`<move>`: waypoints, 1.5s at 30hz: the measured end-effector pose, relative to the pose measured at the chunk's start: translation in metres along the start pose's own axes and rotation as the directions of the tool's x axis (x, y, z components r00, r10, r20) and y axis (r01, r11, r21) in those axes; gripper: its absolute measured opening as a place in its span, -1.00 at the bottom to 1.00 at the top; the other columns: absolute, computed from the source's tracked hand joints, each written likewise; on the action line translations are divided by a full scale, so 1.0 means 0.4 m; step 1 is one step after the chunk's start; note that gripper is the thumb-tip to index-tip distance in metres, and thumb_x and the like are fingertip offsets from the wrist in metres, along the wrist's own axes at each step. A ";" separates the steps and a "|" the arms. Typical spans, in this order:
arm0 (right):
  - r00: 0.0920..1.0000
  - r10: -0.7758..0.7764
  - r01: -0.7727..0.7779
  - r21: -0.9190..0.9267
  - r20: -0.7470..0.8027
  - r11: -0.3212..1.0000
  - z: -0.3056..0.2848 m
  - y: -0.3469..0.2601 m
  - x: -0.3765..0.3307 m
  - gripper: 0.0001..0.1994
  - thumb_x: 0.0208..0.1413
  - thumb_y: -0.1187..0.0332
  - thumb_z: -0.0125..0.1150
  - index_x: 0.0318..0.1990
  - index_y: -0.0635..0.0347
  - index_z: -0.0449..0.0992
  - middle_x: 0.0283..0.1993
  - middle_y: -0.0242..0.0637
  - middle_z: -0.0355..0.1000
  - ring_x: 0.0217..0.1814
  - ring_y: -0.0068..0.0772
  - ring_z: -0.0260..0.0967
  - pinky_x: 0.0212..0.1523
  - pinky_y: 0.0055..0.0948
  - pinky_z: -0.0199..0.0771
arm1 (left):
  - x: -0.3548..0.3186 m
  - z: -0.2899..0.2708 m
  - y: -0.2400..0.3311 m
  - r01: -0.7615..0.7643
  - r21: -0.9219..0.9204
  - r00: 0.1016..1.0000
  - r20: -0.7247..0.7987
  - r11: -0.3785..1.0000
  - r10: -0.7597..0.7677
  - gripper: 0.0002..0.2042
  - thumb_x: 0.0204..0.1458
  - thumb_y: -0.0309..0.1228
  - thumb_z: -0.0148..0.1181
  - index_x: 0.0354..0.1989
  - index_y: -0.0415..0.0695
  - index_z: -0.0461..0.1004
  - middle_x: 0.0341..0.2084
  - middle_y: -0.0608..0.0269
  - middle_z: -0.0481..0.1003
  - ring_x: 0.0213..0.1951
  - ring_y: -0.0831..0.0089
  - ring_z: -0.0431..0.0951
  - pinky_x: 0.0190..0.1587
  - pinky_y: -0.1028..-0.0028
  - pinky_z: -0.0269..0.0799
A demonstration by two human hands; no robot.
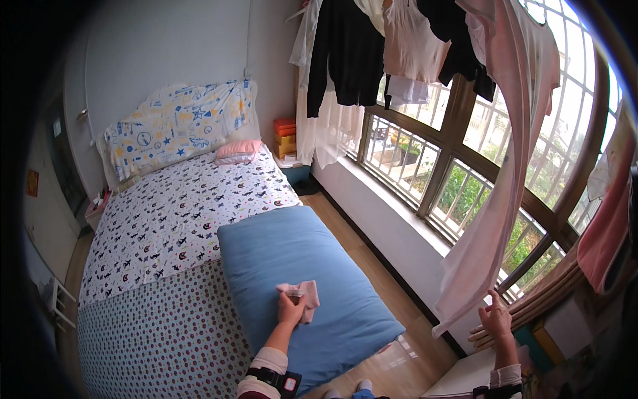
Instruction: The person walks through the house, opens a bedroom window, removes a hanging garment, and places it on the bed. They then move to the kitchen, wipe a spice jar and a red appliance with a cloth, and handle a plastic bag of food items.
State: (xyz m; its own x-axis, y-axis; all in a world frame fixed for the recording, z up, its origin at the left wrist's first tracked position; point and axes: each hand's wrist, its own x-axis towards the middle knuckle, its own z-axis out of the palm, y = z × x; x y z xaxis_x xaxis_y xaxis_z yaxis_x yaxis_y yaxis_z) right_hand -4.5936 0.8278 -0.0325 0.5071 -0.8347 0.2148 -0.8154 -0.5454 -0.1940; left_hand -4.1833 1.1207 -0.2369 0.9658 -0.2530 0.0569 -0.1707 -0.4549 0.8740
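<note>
My left hand (pixel 290 310) is closed on a small pink cloth (pixel 308 300), bunched at one end and hanging loose at the other. Whether it is a sock or a rag I cannot make out. It is over a folded blue quilt (pixel 299 253) on the right side of the bed. Far to the right, my right hand (pixel 496 319) is raised with the index finger stretched up and the thumb apart. Nothing shows in it. Closest to that hand are the lower end of a long pale pink curtain (pixel 473 266) and the window frame.
The bed's patterned sheet (pixel 179 219) bears a pink pillow (pixel 238 151) near the headboard. Stacked boxes (pixel 286 136) stand in the corner. Clothes such as a black top (pixel 345 53) hang before the barred window. A wood-look floor (pixel 399 326) runs between bed and wall.
</note>
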 end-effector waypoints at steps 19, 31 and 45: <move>0.983 -0.166 0.161 0.076 0.076 0.984 0.023 -0.084 0.007 -0.77 -0.03 0.15 0.11 -0.26 0.01 0.47 -0.49 -0.31 0.48 -0.38 -0.16 0.44 -0.36 -0.23 0.42 | -0.080 0.028 0.065 -0.002 0.504 0.999 0.046 0.864 -0.025 -0.05 -0.36 0.05 0.30 0.18 -0.12 -0.08 0.14 -0.02 0.03 0.15 0.06 0.07 0.02 0.03 0.12; 0.950 -0.282 0.264 0.142 0.131 0.954 0.062 0.035 0.168 -0.80 -0.03 0.16 0.10 -0.31 0.02 0.50 -0.48 -0.31 0.49 -0.39 -0.16 0.44 -0.38 -0.27 0.42 | -0.132 0.093 0.108 0.120 0.692 0.973 0.059 0.712 -0.221 0.03 -0.34 0.08 0.30 0.27 0.06 -0.23 0.20 -0.10 -0.16 0.23 -0.07 -0.12 0.07 -0.04 -0.01; 0.906 -0.413 0.381 0.244 0.095 0.892 0.086 0.171 0.376 -0.83 -0.02 0.19 0.13 -0.38 0.05 0.50 -0.53 -0.30 0.48 -0.46 -0.24 0.46 -0.42 -0.32 0.44 | -0.231 0.213 0.129 0.165 0.703 0.985 -0.077 0.692 -0.157 -0.18 -0.27 -0.16 0.32 0.19 0.03 -0.02 0.25 -0.03 -0.26 0.23 -0.09 -0.07 0.06 -0.08 0.09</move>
State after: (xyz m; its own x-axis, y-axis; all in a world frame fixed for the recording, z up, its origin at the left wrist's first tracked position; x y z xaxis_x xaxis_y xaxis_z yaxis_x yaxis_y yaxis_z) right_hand -4.5637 0.6624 -0.0464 0.8227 -0.5379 0.1841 -0.4655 -0.8232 -0.3250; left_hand -4.2981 1.0479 -0.2382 0.9927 -0.1120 -0.0441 -0.0957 -0.9566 0.2752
